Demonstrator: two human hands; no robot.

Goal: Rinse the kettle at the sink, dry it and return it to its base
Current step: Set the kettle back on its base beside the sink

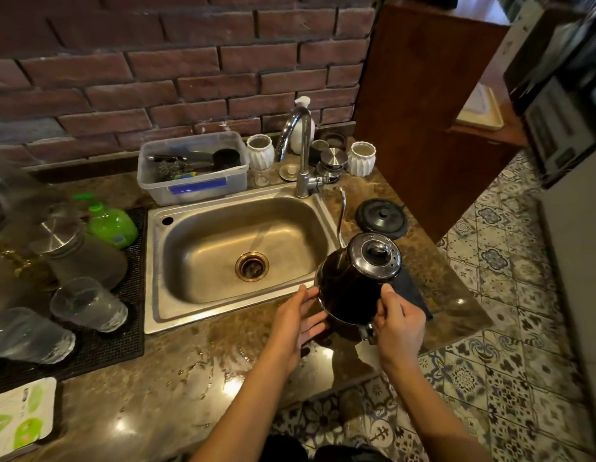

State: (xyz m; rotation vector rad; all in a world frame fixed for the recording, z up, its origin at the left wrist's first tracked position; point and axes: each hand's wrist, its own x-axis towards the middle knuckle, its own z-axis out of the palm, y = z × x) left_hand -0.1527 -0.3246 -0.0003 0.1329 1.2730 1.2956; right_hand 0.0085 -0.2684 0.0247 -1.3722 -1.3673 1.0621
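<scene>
A black gooseneck kettle with a shiny lid is over the counter at the sink's front right corner, its thin spout pointing away from me. My right hand grips its handle on the near side. My left hand lies flat against the kettle's left side, fingers spread. A dark cloth lies on the counter under and behind the kettle. The round black base sits on the counter to the right of the steel sink. The sink basin holds nothing and the tap shows no water running.
A plastic tub of utensils stands behind the sink, with white jars and lids around the tap. Left of the sink a black mat carries upturned glasses, jars and a green soap bottle. The counter in front is wet. A wooden panel rises at right.
</scene>
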